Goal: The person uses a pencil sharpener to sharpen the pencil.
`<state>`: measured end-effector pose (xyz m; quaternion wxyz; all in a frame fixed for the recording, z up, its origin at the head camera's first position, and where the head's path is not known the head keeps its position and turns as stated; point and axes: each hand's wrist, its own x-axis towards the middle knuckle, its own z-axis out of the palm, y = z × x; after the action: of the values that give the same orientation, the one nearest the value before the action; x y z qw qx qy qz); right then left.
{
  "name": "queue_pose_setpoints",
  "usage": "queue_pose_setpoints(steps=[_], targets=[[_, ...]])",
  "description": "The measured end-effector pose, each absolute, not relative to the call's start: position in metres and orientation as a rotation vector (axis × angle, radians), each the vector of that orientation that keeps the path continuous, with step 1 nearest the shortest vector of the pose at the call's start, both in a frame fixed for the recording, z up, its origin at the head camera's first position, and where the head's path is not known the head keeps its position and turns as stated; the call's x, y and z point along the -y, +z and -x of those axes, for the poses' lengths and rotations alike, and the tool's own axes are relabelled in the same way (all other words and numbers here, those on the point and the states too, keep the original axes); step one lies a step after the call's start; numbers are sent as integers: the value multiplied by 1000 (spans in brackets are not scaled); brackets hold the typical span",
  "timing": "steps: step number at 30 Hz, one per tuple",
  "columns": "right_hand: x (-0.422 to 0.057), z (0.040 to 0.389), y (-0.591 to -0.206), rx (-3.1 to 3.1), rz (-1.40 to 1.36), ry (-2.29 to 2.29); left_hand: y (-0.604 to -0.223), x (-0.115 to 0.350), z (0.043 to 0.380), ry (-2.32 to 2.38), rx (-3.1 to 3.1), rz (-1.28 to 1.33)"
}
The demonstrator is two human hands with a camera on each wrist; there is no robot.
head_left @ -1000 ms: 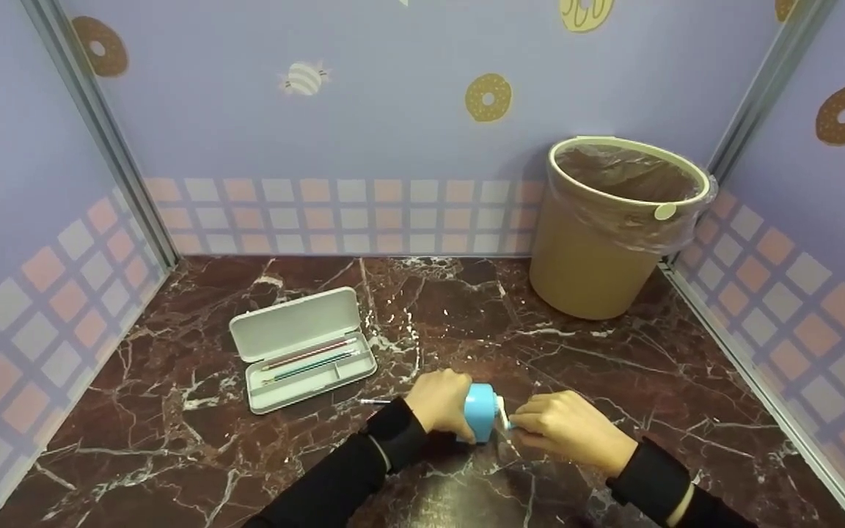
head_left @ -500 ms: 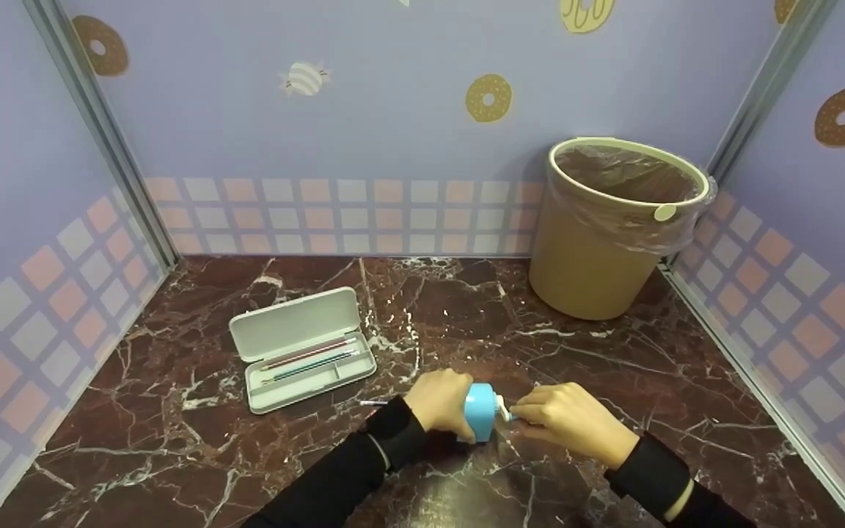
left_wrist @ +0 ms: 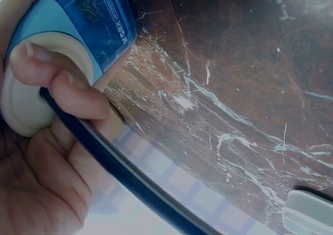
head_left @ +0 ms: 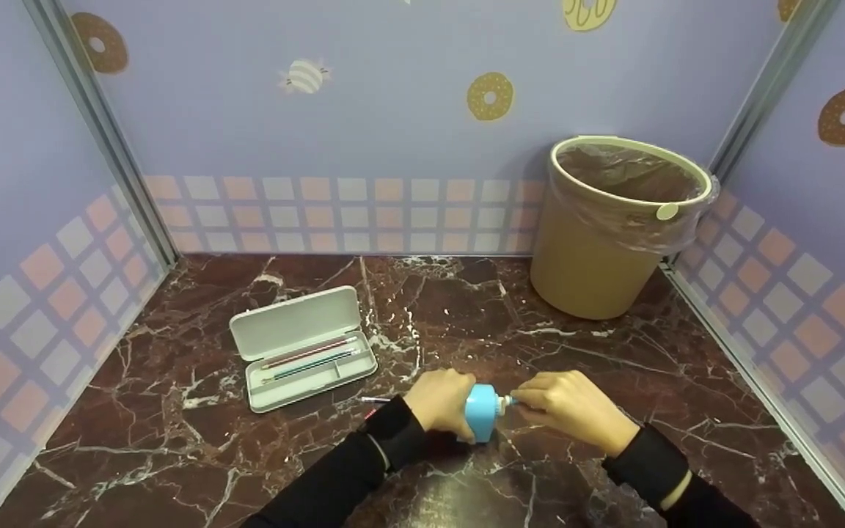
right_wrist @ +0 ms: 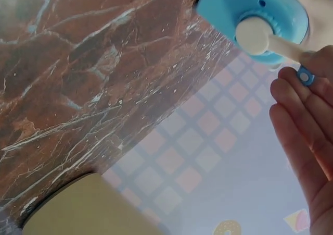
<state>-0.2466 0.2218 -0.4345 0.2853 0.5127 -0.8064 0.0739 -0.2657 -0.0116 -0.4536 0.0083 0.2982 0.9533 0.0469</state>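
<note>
My left hand [head_left: 439, 402] grips a blue crank pencil sharpener [head_left: 483, 411] low over the dark marbled table. In the left wrist view, a dark blue pencil [left_wrist: 138, 180] runs into the sharpener's cream front [left_wrist: 21, 107], with fingers curled over it. Dark shavings [left_wrist: 88, 3] show through the clear blue drawer. Opposite, my right hand [head_left: 573, 411] pinches the small blue knob [right_wrist: 306, 76] on the end of the cream crank arm [right_wrist: 283, 48]. The other fingers of that hand extend loosely in the right wrist view.
An open grey-white pencil case [head_left: 294, 326] lies to the left, holding a red pencil [head_left: 309, 354] and a teal pencil [head_left: 312, 366]. A tan, bag-lined waste bin [head_left: 591, 264] stands at the back right. Patterned walls [head_left: 393, 139] enclose the table on three sides.
My right hand has risen slightly with the knob, and the crank arm has turned from pointing down to pointing sideways and up. The left hand and sharpener stay nearly still.
</note>
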Motion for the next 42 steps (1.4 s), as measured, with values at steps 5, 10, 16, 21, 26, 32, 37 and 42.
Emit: queue_pose_setpoints(steps=[5,10,16,21,26,32,37,42], targets=[[-221,258,-436,2203,-1302,186,-455,12,266,150,-2985,-964],[-220,268,-439,2255,-1265,204,-457,13,267,150,-2993,-970],[-216,277,-446,2372,-1211,196,-457,13,268,141,-2996,-974],[-213,281,-455,2439,-1178,184,-458,13,268,136,-2996,-974],[-211,285,-467,2448,-1175,193,-458,13,268,157,-2996,-970],[-211,285,-479,2490,-1180,209,-459,13,266,154,-2999,-973],[-210,284,-482,2499,-1202,176,-459,14,267,164,-2994,-961],[-210,283,-484,2517,-1218,155,-460,14,267,185,-2998,-965]])
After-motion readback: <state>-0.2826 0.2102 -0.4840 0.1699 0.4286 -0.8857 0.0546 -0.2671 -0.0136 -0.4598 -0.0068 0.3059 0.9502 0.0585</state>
